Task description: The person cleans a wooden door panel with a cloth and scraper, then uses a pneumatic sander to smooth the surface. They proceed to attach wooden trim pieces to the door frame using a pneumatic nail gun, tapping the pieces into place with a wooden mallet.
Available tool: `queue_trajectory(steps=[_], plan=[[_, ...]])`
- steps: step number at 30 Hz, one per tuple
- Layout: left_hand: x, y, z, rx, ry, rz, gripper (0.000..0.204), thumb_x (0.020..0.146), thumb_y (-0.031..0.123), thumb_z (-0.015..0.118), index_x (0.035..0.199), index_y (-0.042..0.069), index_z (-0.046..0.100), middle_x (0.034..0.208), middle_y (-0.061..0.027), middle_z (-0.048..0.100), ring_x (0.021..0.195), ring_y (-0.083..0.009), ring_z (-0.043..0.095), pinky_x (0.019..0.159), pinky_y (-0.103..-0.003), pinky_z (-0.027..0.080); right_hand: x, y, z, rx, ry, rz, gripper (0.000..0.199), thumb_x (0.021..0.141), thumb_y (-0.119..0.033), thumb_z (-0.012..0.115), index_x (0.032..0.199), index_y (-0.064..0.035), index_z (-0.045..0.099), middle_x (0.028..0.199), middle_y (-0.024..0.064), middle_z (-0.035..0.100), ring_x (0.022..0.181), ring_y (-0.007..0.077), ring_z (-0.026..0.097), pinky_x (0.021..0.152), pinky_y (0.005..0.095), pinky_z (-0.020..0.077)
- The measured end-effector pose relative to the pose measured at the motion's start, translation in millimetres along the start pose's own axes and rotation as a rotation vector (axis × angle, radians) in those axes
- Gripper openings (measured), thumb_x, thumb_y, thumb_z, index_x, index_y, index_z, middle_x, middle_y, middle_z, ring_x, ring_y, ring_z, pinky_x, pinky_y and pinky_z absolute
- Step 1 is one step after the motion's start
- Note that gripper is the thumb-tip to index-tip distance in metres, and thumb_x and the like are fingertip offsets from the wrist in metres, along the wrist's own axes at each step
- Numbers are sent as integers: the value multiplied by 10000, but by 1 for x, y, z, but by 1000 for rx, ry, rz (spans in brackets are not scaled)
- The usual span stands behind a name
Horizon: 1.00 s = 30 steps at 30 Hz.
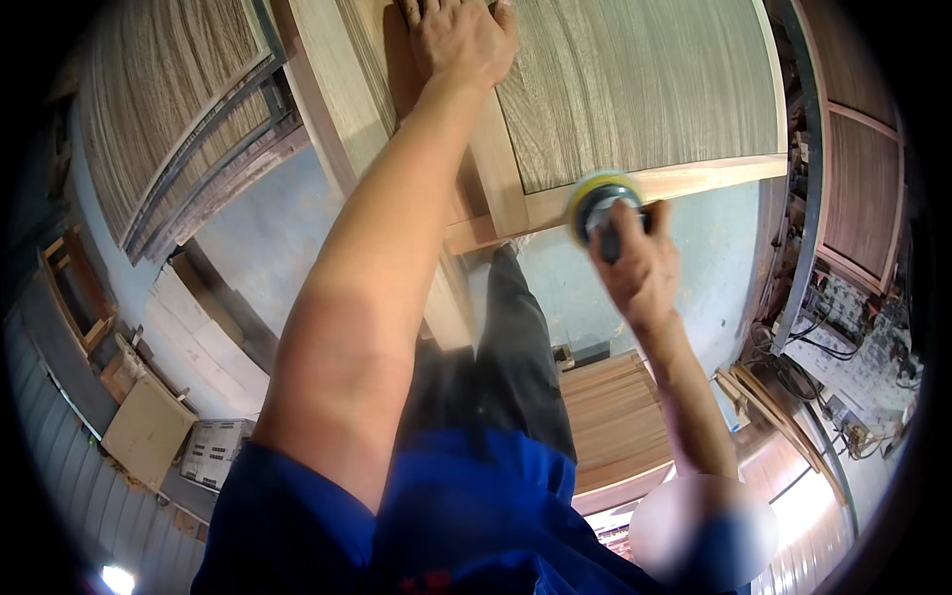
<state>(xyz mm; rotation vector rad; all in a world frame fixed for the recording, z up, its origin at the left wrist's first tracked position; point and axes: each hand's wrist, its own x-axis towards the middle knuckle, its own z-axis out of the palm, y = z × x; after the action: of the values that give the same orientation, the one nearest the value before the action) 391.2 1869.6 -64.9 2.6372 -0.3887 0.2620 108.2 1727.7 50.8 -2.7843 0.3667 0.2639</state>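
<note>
My right hand [640, 263] is wrapped round a small round power sander [597, 210], dark on top with a yellow pad and slightly blurred. The sander is at the near rail [684, 178] of a framed wooden panel, which has a grey-brown grained centre [635, 89] and paler edges. My left hand [464, 42] rests on the panel's left part, next to the pale upright strip [499, 149]. Its thumb and fingers are apart, with some fingertips cut off by the upper edge of the view. It holds nothing that I can see.
Another grained panel [178, 89] lies on a dark metal frame at far left. A framed panel [863, 188] stands at right, above a cluttered surface with black cables [793, 372]. Near my legs is a wooden panel [615, 421]. A patterned carton [213, 451] sits at lower left.
</note>
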Motion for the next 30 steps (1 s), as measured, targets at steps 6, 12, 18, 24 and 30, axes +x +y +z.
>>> queue_trajectory(steps=[6, 12, 18, 24, 30], plan=[[0, 2, -1, 20, -16, -13, 736, 1043, 344, 518, 1612, -81, 323, 1717, -234, 279, 1622, -345, 185, 1345, -495, 54, -4, -26, 13, 9, 8, -85, 395, 844, -233, 804, 1206, -202, 649, 1095, 201, 572, 787, 398, 703, 616, 476, 598], [-1, 0, -1, 49, -9, 18, 742, 1049, 336, 508, 1624, -80, 292, 1725, -236, 264, 1628, -346, 170, 1346, -490, 48, -15, -66, 24, 59, -95, -257, 510, 786, -281, 835, 1242, -211, 616, 1121, 196, 552, 865, 398, 696, 636, 448, 618], [0, -2, 0, 41, -39, -2, 750, 1056, 355, 487, 1632, -77, 276, 1734, -231, 244, 1633, -339, 155, 1349, -483, 29, -2, -67, 14, 79, -113, -222, 581, 747, -266, 879, 1256, -200, 607, 1133, 215, 550, 879, 417, 702, 652, 446, 620], [1, -2, 4, 54, -2, 24, 749, 1053, 361, 487, 1627, -80, 292, 1731, -229, 254, 1631, -341, 164, 1348, -483, 36, -6, -50, 21, 80, -85, -184, 622, 726, -238, 884, 1279, -203, 604, 1149, 217, 545, 878, 423, 700, 670, 465, 619], [0, -4, 2, 39, -27, 6, 744, 1049, 360, 487, 1620, -81, 307, 1730, -228, 255, 1629, -344, 165, 1346, -492, 42, 6, -27, 0, 13, -31, -71, 426, 797, -243, 841, 1167, -180, 637, 1114, 203, 541, 812, 407, 703, 652, 482, 599]])
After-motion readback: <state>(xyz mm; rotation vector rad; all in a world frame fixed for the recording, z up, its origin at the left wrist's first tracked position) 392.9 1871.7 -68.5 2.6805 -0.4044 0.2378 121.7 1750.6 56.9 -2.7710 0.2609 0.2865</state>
